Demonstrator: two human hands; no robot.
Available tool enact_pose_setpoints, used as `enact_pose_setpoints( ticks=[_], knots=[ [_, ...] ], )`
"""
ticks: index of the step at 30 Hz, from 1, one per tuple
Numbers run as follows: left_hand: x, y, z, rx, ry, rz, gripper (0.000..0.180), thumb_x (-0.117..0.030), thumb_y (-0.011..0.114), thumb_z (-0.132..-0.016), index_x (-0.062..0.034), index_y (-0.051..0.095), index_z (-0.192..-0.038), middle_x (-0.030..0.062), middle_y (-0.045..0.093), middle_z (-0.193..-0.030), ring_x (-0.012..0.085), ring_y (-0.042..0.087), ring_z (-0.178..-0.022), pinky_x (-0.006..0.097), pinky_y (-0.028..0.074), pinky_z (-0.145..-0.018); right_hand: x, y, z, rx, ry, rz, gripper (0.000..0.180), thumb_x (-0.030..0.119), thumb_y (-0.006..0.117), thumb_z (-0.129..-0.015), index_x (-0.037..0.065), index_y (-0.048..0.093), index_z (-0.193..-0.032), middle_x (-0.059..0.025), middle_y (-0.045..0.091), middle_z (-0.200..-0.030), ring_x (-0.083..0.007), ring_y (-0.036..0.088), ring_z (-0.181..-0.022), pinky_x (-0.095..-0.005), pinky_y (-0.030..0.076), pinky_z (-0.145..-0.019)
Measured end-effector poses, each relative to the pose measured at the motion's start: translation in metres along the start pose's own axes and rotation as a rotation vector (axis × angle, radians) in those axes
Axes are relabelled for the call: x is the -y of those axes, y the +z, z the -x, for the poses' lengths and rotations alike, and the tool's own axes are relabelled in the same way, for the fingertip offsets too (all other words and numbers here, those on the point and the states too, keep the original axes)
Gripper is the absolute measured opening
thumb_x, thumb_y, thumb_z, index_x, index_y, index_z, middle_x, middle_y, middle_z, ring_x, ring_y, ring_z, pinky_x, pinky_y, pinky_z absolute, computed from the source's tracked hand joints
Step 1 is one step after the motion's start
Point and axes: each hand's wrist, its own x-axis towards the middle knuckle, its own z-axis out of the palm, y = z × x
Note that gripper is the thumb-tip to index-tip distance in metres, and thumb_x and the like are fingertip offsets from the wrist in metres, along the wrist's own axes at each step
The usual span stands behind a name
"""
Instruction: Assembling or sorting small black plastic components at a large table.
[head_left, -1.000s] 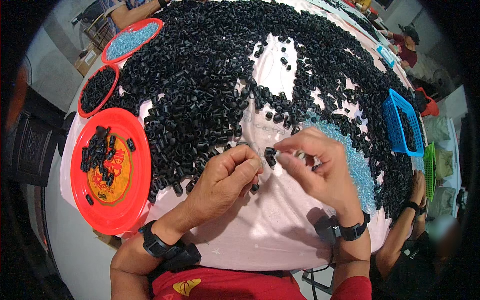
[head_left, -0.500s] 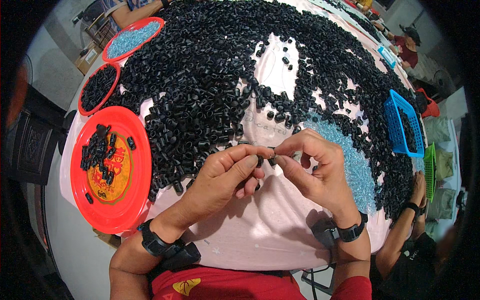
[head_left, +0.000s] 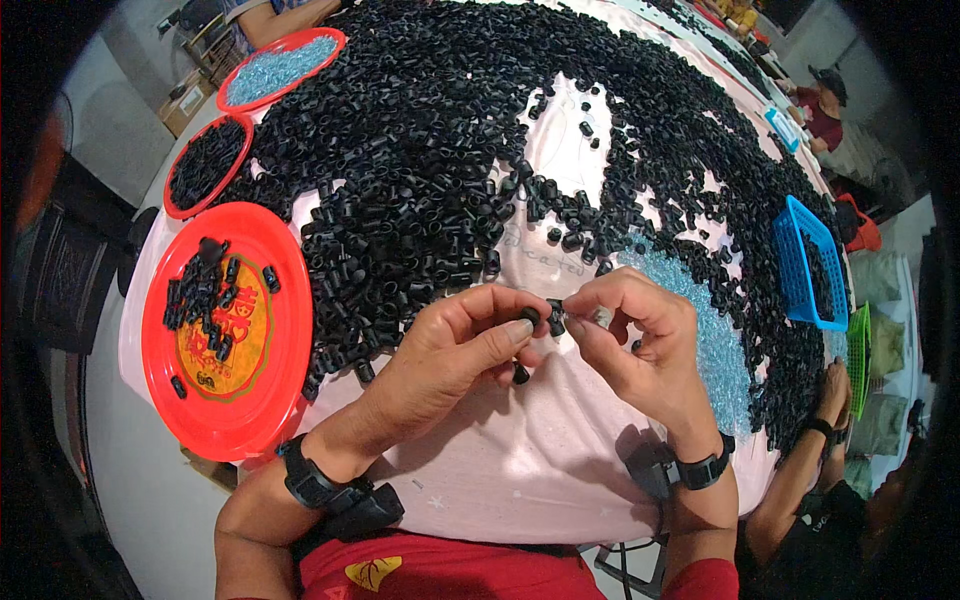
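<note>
Over the near middle of the table, my left hand (head_left: pixel 445 345) pinches a small black plastic piece (head_left: pixel 529 315) between thumb and forefinger. Facing it, my right hand (head_left: pixel 645 340) is closed, thumb against forefinger, beside a second black piece (head_left: pixel 556 318) in the gap between the hands. Which fingers bear that second piece is hard to tell. Something small and pale (head_left: pixel 602 317) shows within the curled fingers of my right hand. Under my left fingertips another black piece (head_left: pixel 520 374) is partly visible. A wide pile of black tubular plastic pieces (head_left: pixel 400 210) lies just beyond.
At left a red plate (head_left: pixel 285 330) bears several black pieces, with red trays (head_left: pixel 247 150) of black parts and clear-blue bits (head_left: pixel 275 75) behind. More clear-blue bits (head_left: pixel 705 330) lie right of my hand. A blue basket (head_left: pixel 800 270) and co-workers' arms (head_left: pixel 825 410) edge the table.
My fingertips have drawn slightly apart, so the black piece between them shows more. The pale bit in my right hand is now plainer. The whole view has shifted a little.
</note>
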Motion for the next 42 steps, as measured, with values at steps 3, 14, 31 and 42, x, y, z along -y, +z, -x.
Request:
enact_pose_setpoints(
  ticks=[3,14,31,42],
  knots=[
    [0.000,-0.003,0.001,0.014,0.026,0.013,0.031,-0.018,0.059,-0.106,-0.0033,0.060,-0.133,0.0023,0.066,-0.105,0.0059,0.061,-0.087,0.019,0.052,-0.073,-0.002,0.001,0.000,0.001,-0.029,0.005,0.011,0.006,0.073,-0.082,0.006,0.075,-0.093,-0.0041,0.073,-0.088,-0.0117,0.063,-0.072,-0.0241,0.044,-0.055],
    [-0.008,0.004,0.002,-0.045,-0.057,0.230,0.025,-0.015,0.058,-0.106,-0.0033,0.058,-0.128,0.0086,0.069,-0.112,0.0109,0.069,-0.091,0.017,0.053,-0.070,0.004,0.001,0.000,0.015,-0.118,0.025,0.011,0.006,0.075,-0.081,0.007,0.076,-0.092,-0.0048,0.073,-0.084,-0.0134,0.064,-0.072,-0.0264,0.046,-0.055],
    [-0.001,0.001,0.002,0.013,-0.052,0.252,0.029,-0.015,0.060,-0.105,-0.0012,0.059,-0.130,0.0098,0.071,-0.109,0.0093,0.070,-0.085,0.019,0.056,-0.067,0.009,0.007,0.002,-0.041,-0.263,0.147,0.031,-0.008,0.077,-0.072,0.003,0.076,-0.101,-0.0078,0.072,-0.087,-0.0205,0.066,-0.075,-0.0311,0.051,-0.066],
    [-0.007,-0.012,-0.001,-0.137,0.074,0.396,0.021,-0.016,0.058,-0.106,-0.0051,0.058,-0.123,0.0088,0.071,-0.108,0.0102,0.069,-0.088,0.018,0.056,-0.073,-0.021,0.007,-0.005,0.011,-0.315,0.477,0.026,0.001,0.071,-0.082,0.003,0.074,-0.108,-0.0125,0.067,-0.104,-0.0299,0.063,-0.091,-0.0382,0.053,-0.074]
  ],
)
